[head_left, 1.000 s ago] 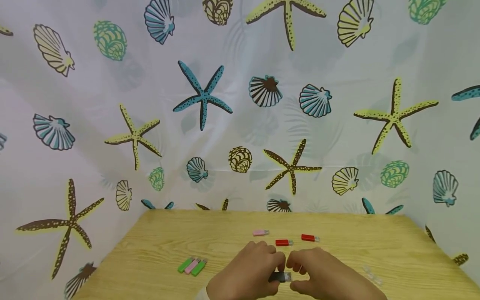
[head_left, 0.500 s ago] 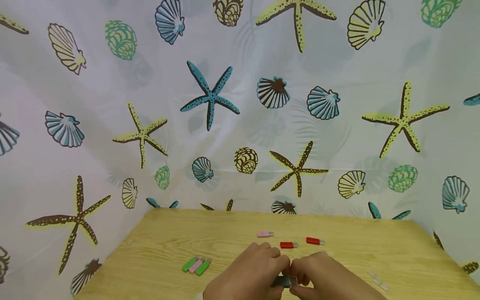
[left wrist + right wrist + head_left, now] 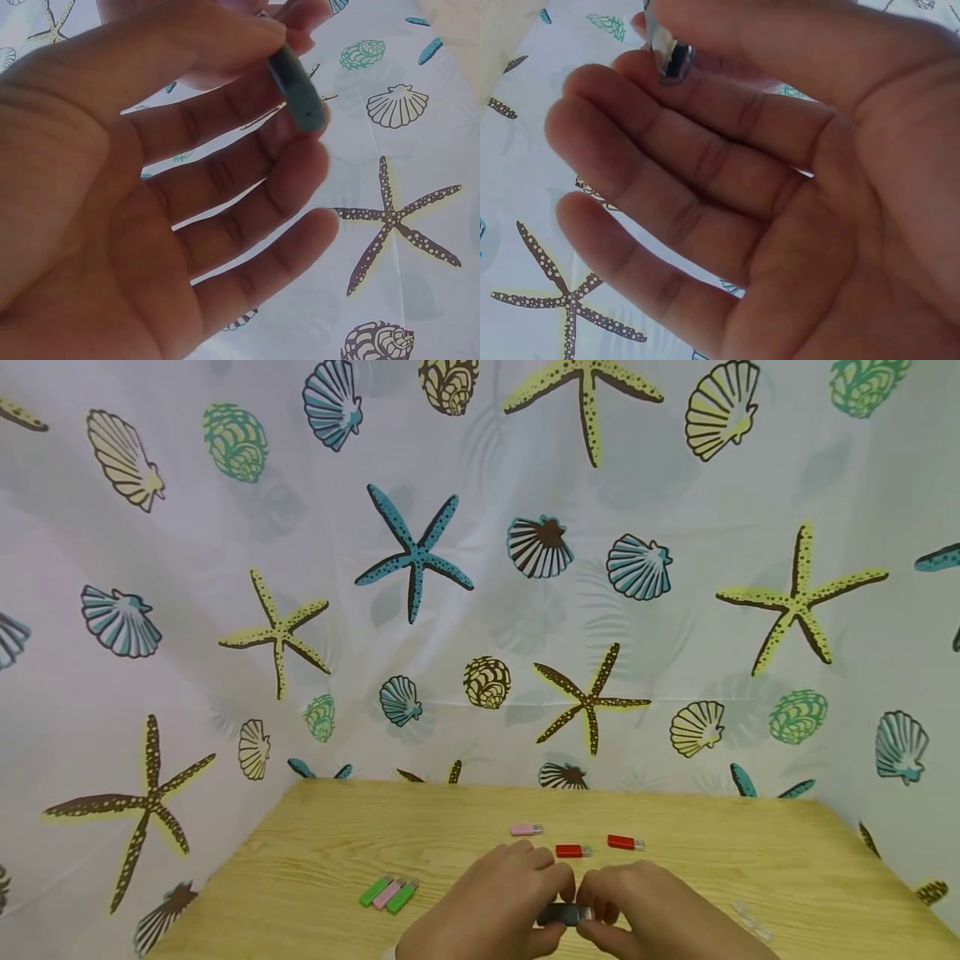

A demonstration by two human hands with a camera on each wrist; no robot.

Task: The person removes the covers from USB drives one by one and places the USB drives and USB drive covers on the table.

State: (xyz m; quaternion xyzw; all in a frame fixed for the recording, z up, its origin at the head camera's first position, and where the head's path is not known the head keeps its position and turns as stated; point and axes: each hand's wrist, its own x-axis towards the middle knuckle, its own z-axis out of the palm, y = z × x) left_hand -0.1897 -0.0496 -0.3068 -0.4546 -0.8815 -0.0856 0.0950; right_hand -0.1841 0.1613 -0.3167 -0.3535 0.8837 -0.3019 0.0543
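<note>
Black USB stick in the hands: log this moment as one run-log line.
left hand: pinches black USB stick | right hand: pinches its plug end | site: above wooden table | nearby: two red sticks

Right hand point(image 3: 780, 165) pinching dark drive point(image 3: 671, 56)

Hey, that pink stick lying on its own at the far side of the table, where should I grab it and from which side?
Probably pinch the pink stick by its long sides on the pink body, coming straight down from above. It lies flat on the table with free space around it; the pale end at its right looks narrower.
</note>
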